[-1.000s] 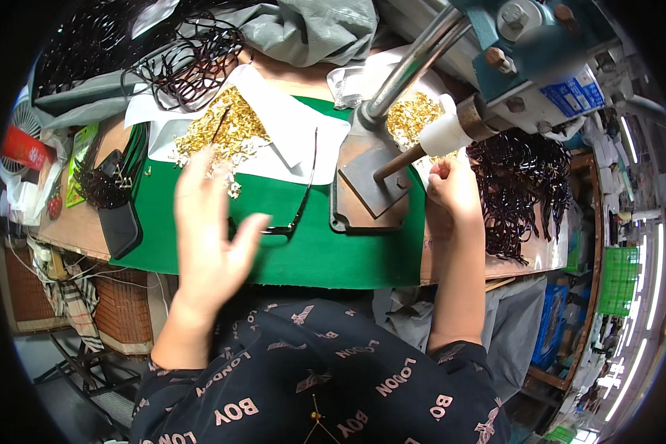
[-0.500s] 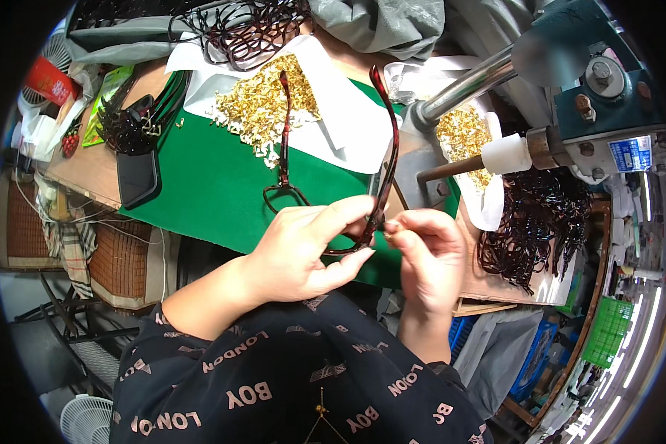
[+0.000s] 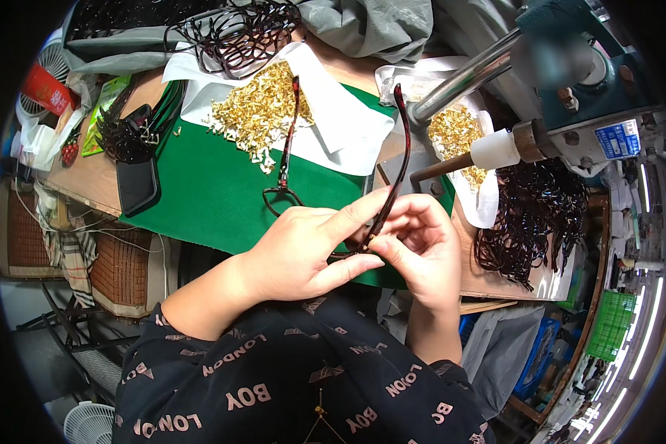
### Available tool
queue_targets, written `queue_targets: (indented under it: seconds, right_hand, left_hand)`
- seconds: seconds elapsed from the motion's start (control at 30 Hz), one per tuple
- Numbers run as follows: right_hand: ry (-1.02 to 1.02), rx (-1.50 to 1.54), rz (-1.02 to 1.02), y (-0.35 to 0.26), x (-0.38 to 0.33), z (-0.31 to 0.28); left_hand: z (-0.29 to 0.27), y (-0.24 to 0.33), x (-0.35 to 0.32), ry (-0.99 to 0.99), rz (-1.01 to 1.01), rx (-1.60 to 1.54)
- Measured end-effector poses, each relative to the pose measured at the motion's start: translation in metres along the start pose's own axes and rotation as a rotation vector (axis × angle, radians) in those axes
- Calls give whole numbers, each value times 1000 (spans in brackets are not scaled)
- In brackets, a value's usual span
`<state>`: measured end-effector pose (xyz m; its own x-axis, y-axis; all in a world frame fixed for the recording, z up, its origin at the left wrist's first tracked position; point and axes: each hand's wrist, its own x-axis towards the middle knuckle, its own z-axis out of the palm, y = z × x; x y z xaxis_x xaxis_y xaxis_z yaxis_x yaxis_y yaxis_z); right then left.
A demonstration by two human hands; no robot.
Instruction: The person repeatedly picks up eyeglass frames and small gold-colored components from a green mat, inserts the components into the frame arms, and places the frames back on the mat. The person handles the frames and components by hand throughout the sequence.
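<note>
My left hand (image 3: 300,248) is closed round the front of a dark red-brown pair of eyeglasses (image 3: 402,163), above the table's near edge. Both temples point away from me, and one lens rim shows beyond my knuckles. At the right-hand hinge corner, my right hand (image 3: 427,255) pinches the frame, thumb pressed against it and fingers behind the temple. A tiny gold-coloured bit shows by the thumb tip; its shape is too small to make out. My left fingers hide much of the front.
Small gold parts (image 3: 255,107) lie heaped on white paper over a green mat (image 3: 192,189). A second gold pile (image 3: 455,133) sits beside a machine with a metal post (image 3: 466,78). Dark temples (image 3: 533,222) lie bunched at right. A phone (image 3: 138,185) rests at left.
My right hand has moved left onto the hinge corner, its thumb now against the frame. The temples have tilted slightly rightward, and the whole view has shifted a little.
</note>
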<state>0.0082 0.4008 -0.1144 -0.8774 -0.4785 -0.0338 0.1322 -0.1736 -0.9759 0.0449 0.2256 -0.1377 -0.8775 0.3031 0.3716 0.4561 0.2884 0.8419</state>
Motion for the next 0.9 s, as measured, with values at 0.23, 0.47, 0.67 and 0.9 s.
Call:
queue_targets:
  seconds: [0.23, 0.47, 0.67, 0.9]
  right_hand:
    - [-208, -312, -172, -17, 6, -11]
    - [-23, -240, -130, -38, 6, -33]
    - [452, -600, -589, -50, 18, -42]
    - [702, -566, -1298, -160, 18, -71]
  left_hand:
    - [5, 7, 7, -24, 2, -322]
    - [23, 18, 46, -57, -1, -672]
    - [47, 33, 98, 123, -104, -933]
    - [55, 41, 123, 117, -209, -815]
